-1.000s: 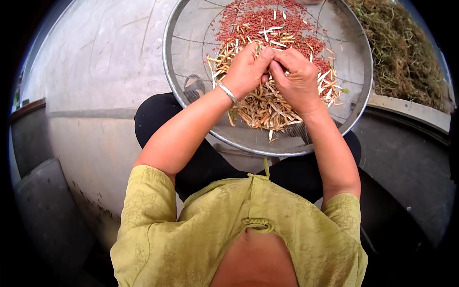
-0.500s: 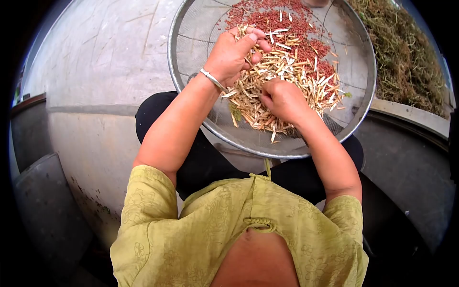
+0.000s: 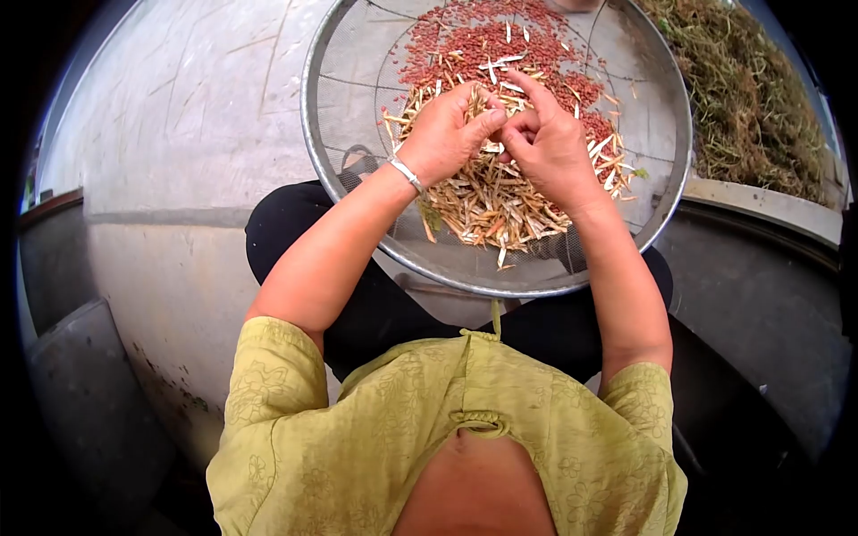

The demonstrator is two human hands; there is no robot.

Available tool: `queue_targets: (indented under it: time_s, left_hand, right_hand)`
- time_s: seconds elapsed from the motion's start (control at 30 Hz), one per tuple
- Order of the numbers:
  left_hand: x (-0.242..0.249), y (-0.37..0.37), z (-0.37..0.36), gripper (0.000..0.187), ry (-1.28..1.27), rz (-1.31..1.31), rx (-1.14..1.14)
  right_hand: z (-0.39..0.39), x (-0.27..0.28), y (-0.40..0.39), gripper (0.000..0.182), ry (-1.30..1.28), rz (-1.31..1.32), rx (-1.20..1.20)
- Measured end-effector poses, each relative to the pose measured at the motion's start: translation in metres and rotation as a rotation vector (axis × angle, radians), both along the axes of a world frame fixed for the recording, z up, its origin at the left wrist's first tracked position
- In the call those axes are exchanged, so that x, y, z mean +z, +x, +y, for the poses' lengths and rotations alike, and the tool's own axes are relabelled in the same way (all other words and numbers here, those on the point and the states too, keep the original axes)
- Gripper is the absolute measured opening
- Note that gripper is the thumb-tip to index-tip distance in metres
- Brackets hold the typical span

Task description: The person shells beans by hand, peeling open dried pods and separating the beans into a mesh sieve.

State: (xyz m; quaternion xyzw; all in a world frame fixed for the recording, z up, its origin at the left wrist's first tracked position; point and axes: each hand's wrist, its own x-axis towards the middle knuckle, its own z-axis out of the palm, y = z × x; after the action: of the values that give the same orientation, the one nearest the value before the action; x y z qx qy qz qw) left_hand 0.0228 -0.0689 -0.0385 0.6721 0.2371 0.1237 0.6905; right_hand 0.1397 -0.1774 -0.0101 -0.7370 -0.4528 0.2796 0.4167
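A round, metal-rimmed mesh sieve (image 3: 315, 134) rests over my knees. Dry, pale bean pods (image 3: 500, 210) are heaped in its near half, and red beans (image 3: 483, 40) lie spread behind them. My left hand (image 3: 453, 132), with a bracelet on the wrist, is curled round some dry pods above the heap. Close beside it on the right, my right hand (image 3: 550, 150) has its thumb and a finger pinched near the left fingertips, with another finger stretched forward. Whatever that pinch holds is too small to make out.
A pile of dried plants (image 3: 742, 98) lies beyond the sieve at the right, behind a pale ledge (image 3: 769, 198). Concrete floor (image 3: 188, 125) extends to the left. A dark grey panel (image 3: 89, 384) stands at the lower left.
My right hand has risen from the pod heap and moved forward to meet my left hand. My left hand has come slightly lower and turned inward. The sieve appears shifted slightly left.
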Motion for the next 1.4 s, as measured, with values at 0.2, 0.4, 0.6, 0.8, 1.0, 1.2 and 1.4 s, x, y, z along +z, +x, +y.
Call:
queue_targets:
  time_s: [0.2, 0.4, 0.6, 0.8, 1.0, 1.2, 1.4]
  left_hand:
    - [0.007, 0.001, 0.015, 0.016, -0.067, -0.107, 0.084]
    - [0.035, -0.005, 0.04, 0.018, -0.369, -0.224, 0.237]
    - [0.04, -0.013, 0.046, 0.028, -0.544, -0.283, 0.18]
    - [0.036, -0.018, 0.042, 0.019, -0.463, -0.301, 0.151]
    - [0.029, -0.004, 0.03, 0.016, -0.331, -0.157, 0.13]
    - [0.017, 0.003, 0.019, 0.017, -0.231, -0.098, 0.032]
    - [0.019, 0.012, 0.008, 0.022, -0.22, -0.073, -0.028]
  right_hand:
    - [0.007, -0.021, 0.013, 0.056, 0.156, 0.125, 0.011]
    - [0.019, -0.026, -0.036, 0.07, -0.325, -0.705, 0.456]
    - [-0.03, -0.023, -0.051, 0.044, -0.172, -0.69, 0.773]
    - [-0.055, 0.001, -0.002, 0.014, -0.314, -0.05, 0.103]
    - [-0.022, 0.0, 0.033, 0.02, 0.002, 0.94, -0.206]
    - [-0.018, -0.009, 0.033, 0.022, 0.056, 1.118, -0.21]
    - [-0.01, -0.014, 0.033, 0.015, 0.114, 1.096, -0.243]
